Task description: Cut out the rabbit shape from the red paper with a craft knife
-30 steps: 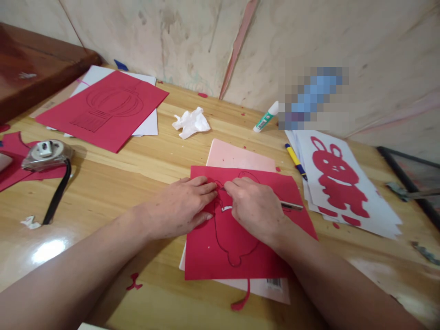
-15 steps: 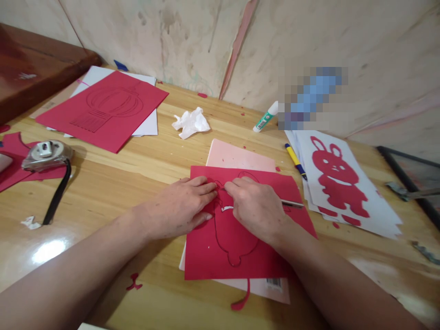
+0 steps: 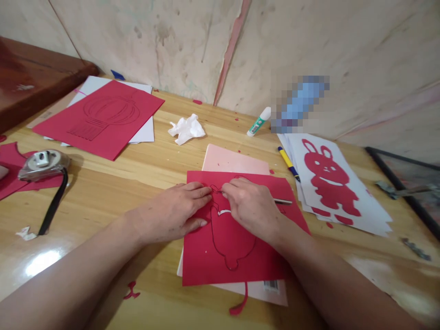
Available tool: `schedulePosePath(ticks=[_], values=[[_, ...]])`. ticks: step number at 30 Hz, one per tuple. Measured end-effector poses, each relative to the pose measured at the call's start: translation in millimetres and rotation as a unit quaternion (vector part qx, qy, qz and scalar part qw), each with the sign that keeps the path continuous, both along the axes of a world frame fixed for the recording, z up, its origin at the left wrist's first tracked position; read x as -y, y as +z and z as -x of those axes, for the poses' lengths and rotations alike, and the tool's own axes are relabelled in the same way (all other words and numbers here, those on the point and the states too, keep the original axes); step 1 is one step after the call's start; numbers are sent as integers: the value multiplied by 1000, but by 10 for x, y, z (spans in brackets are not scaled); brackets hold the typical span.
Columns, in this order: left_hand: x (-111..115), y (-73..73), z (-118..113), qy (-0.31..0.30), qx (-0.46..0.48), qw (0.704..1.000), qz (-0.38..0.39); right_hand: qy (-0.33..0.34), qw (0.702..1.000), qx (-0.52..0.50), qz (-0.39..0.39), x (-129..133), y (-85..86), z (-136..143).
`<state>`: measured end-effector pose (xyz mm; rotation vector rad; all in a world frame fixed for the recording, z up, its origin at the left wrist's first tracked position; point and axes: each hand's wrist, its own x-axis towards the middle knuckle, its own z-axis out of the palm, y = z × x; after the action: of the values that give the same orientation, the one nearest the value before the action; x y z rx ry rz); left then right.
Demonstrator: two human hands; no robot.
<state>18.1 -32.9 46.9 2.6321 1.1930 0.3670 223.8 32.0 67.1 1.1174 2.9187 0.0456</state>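
Observation:
A red sheet of paper (image 3: 237, 247) with a drawn outline lies in front of me, with a narrow white slit cut through it. My left hand (image 3: 182, 208) rests flat on its left part, fingers stretched out beside the drawn lines. Closed in a pen-like grip, my right hand (image 3: 252, 201) holds a slim craft knife (image 3: 283, 201). Its rear end sticks out to the right of the hand, and its tip is at the paper just right of my left fingertips. Under the sheet is a pale pink pad (image 3: 235, 160).
At the left are a red sheet with a lantern drawing (image 3: 99, 119) and a tape measure (image 3: 43, 165). Crumpled tissue (image 3: 187, 129) and a glue stick (image 3: 259, 122) are at the back. On the right are a yellow-blue pen (image 3: 288, 162) and white sheets bearing a red paper rabbit (image 3: 332, 176).
The view has shifted slightly, so everything sits a little lower and further left. Both hands keep nearly the same place on the red sheet.

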Motion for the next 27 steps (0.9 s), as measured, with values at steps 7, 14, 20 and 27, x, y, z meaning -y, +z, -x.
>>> schedulePosePath(ticks=[7,14,20,27], values=[[-2,6,12,-1,-1,1000,1,-12,999,-34,-11,5,-43,36],[1,35,20,-1,-15,1000,1,-14,999,-34,-1,18,-65,66],[5,12,23,2,-12,1000,-6,-49,997,-53,9,-70,-15,68],[9,34,27,13,-29,999,16,-111,992,-57,5,-454,-36,-123]])
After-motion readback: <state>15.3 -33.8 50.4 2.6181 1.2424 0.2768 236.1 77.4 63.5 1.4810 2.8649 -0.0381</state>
